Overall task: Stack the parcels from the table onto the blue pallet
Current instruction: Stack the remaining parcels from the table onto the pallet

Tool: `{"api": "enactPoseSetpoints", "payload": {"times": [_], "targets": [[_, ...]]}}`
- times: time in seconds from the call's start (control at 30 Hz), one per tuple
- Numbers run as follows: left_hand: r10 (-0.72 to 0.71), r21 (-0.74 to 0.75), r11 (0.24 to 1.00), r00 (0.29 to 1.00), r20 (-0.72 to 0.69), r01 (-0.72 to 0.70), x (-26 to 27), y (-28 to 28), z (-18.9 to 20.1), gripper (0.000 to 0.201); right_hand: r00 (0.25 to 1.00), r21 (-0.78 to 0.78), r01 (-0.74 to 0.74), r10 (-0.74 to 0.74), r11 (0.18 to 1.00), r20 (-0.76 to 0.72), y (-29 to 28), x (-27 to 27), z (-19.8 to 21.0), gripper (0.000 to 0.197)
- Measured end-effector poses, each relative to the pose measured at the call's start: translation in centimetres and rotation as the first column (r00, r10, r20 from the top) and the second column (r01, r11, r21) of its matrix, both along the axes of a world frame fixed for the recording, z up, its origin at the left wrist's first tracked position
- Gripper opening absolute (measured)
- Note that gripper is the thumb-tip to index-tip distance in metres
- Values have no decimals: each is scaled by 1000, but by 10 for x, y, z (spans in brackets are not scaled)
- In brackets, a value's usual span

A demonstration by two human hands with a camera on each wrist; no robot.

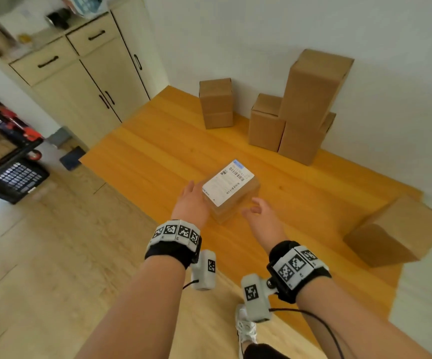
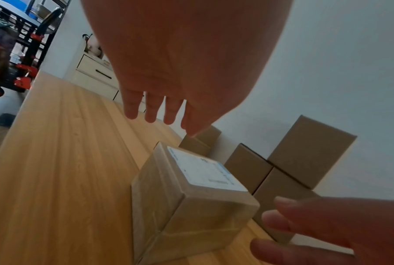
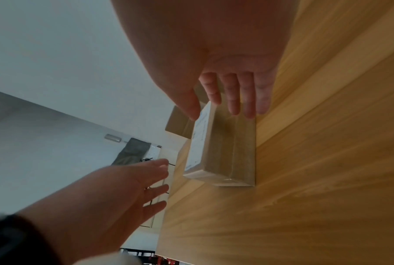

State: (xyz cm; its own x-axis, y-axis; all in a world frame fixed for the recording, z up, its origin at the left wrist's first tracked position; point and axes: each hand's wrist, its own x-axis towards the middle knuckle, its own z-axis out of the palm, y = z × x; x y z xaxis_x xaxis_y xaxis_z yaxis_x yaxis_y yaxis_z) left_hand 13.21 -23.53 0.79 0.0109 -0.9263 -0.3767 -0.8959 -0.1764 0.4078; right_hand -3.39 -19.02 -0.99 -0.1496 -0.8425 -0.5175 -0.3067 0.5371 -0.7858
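Note:
A small taped brown parcel (image 1: 229, 191) with a white shipping label lies on the orange wooden table (image 1: 158, 151), near its front edge. My left hand (image 1: 193, 200) hovers open just left of it, fingers straight and apart from the box in the left wrist view (image 2: 168, 80). My right hand (image 1: 257, 211) is open at the parcel's right side, its fingers (image 3: 234, 96) spread over the parcel (image 3: 223, 152); I cannot tell whether they touch it. No blue pallet shows in any view.
Plain cardboard boxes stand along the back wall: one alone (image 1: 216, 103), a short one (image 1: 266, 123), a tall one (image 1: 313, 86) atop another. A larger box (image 1: 396, 231) lies at the table's right edge. Cream cabinets (image 1: 88, 81) and a black shelf (image 1: 0, 141) stand left.

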Motion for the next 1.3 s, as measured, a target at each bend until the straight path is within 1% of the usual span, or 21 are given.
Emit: {"api": "enactPoseSetpoints", "payload": {"times": [0.13, 0.23, 0.33, 0.4, 0.57, 0.63, 0.8, 0.93, 1.07, 1.2, 1.3], "targets": [[-23, 69, 997, 999, 44, 20, -2, -28, -20, 56, 1000, 44, -27, 27, 999, -3, -16, 6, -14, 59], [-9, 78, 997, 1000, 19, 7, -4, -37, -29, 54, 999, 34, -51, 51, 998, -15, -24, 11, -21, 62], [56, 84, 995, 998, -20, -54, -7, -38, -32, 51, 998, 25, -59, 59, 998, -2, -27, 15, -22, 57], [66, 109, 992, 997, -34, -62, -8, -35, -33, 49, 999, 17, -42, 42, 999, 25, -27, 15, -20, 51], [102, 196, 978, 983, -151, -71, -11, -18, -30, 46, 999, 40, -41, 42, 998, -29, -22, 12, -16, 44], [110, 205, 977, 971, -214, -65, -13, -9, -25, 47, 998, 57, -23, 26, 998, -57, -17, 10, -12, 41], [132, 166, 983, 937, -323, -82, -14, 11, 3, 41, 996, 26, 13, -11, 1000, -83, 3, 6, 7, 40], [101, 58, 995, 901, -422, -84, -16, 36, 43, 41, 989, -93, 31, -44, 995, -139, 27, 3, 42, 38], [-7, -84, 996, 866, -500, -40, -26, 60, 86, 43, 977, -216, 46, -89, 975, -192, 56, -4, 84, 40], [-145, -223, 975, 817, -559, 20, -42, 86, 125, 43, 967, -348, 128, -195, 929, -164, 92, -18, 130, 35], [-225, -282, 957, 783, -580, 66, -57, 103, 148, 45, 949, -426, 171, -265, 889, -172, 120, -30, 162, 37]]}}
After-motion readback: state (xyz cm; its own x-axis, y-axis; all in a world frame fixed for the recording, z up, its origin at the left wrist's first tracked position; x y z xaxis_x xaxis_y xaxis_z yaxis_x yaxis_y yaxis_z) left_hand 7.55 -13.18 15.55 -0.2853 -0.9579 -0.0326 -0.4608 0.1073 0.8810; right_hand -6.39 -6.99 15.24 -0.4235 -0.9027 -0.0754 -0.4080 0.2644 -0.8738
